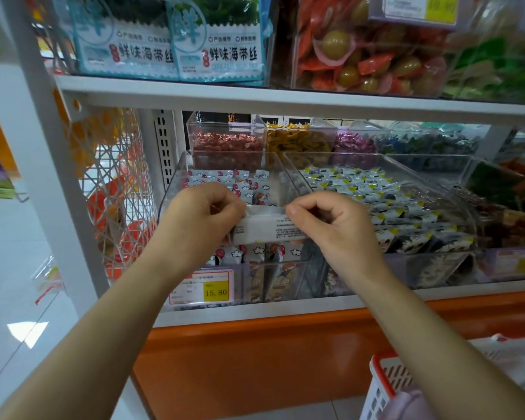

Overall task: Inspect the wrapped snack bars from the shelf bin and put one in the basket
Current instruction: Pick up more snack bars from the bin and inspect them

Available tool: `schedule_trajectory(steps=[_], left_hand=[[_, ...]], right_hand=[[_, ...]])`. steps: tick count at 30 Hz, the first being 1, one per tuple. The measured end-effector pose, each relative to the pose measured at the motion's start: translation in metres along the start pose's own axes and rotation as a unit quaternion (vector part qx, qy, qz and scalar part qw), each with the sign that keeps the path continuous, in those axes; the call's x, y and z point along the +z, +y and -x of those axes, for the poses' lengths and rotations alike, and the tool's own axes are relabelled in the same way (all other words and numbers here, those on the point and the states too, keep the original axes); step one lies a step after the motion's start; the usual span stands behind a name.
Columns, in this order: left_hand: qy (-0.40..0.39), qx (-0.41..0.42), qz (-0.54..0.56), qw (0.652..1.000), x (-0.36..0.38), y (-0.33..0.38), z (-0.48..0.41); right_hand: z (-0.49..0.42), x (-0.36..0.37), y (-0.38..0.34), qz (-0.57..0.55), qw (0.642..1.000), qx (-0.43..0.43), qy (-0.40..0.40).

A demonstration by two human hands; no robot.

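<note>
Inspection under way: my left hand (205,212) and right hand (325,221) each pinch an end of one snack bar (262,227), printed back facing me, held over the front edge of the clear bin (176,177). Nothing dropped yet; basket (379,386) waits at lower right, below the shelf, bar still to go in.

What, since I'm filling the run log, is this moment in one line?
stage: inspecting | left hand: pinches snack bar | right hand: pinches it too | snack bar: above shelf bin | basket: bar not in
</note>
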State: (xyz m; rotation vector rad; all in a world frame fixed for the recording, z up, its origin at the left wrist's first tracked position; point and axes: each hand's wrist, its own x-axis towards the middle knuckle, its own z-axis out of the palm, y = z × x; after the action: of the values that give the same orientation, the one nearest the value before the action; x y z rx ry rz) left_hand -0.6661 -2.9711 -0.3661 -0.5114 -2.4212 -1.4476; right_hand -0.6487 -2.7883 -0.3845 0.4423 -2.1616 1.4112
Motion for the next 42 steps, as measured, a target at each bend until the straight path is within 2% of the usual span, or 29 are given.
schedule_trajectory(steps=[6,11,14,18,21,23,27,29,32,34,36,37,39,42], left_hand=[[0.001,0.074,-0.060,0.995,0.008,0.001,0.003],[-0.020,0.079,-0.053,0.995,0.008,0.001,0.003],[-0.027,0.076,-0.043,0.996,0.010,0.000,0.002],[-0.022,0.059,0.003,0.998,0.010,-0.001,0.001],[-0.069,0.035,0.056,0.995,0.009,0.000,0.001],[-0.097,0.030,0.043,0.994,0.010,-0.003,0.001],[-0.040,0.030,0.000,0.999,0.011,-0.006,0.000],[-0.005,0.010,0.023,1.000,0.013,-0.007,-0.002],[0.032,-0.013,0.071,0.997,0.018,-0.007,-0.006],[0.038,-0.013,0.081,0.996,0.023,-0.008,-0.011],[0.030,-0.019,0.078,0.996,0.027,-0.009,-0.017],[0.026,-0.017,0.049,0.998,0.029,-0.012,-0.021],[0.008,0.006,-0.079,0.997,0.030,-0.017,-0.030],[-0.081,0.048,-0.284,0.954,0.033,-0.028,-0.040]], right_hand=[[-0.006,-0.006,0.007,-0.020,0.996,0.081,-0.017],[-0.014,-0.021,0.012,-0.051,0.989,0.113,-0.085],[-0.017,-0.026,0.015,-0.075,0.985,0.119,-0.097],[-0.019,-0.026,0.021,-0.113,0.981,0.139,-0.073],[-0.018,-0.023,0.020,-0.139,0.977,0.157,-0.031],[-0.017,-0.020,0.020,-0.165,0.972,0.165,-0.009],[-0.015,-0.016,0.017,-0.230,0.958,0.173,0.016],[-0.014,-0.013,0.014,-0.284,0.945,0.160,-0.001],[-0.012,-0.005,0.011,-0.193,0.974,0.113,-0.034],[-0.016,0.000,0.011,-0.116,0.989,0.090,-0.002],[-0.026,-0.001,0.012,-0.088,0.991,0.083,0.054],[-0.033,-0.004,0.013,-0.075,0.991,0.079,0.077],[-0.047,-0.010,0.017,-0.014,0.991,0.066,0.117],[-0.071,-0.013,0.022,0.119,0.986,0.016,0.119]])
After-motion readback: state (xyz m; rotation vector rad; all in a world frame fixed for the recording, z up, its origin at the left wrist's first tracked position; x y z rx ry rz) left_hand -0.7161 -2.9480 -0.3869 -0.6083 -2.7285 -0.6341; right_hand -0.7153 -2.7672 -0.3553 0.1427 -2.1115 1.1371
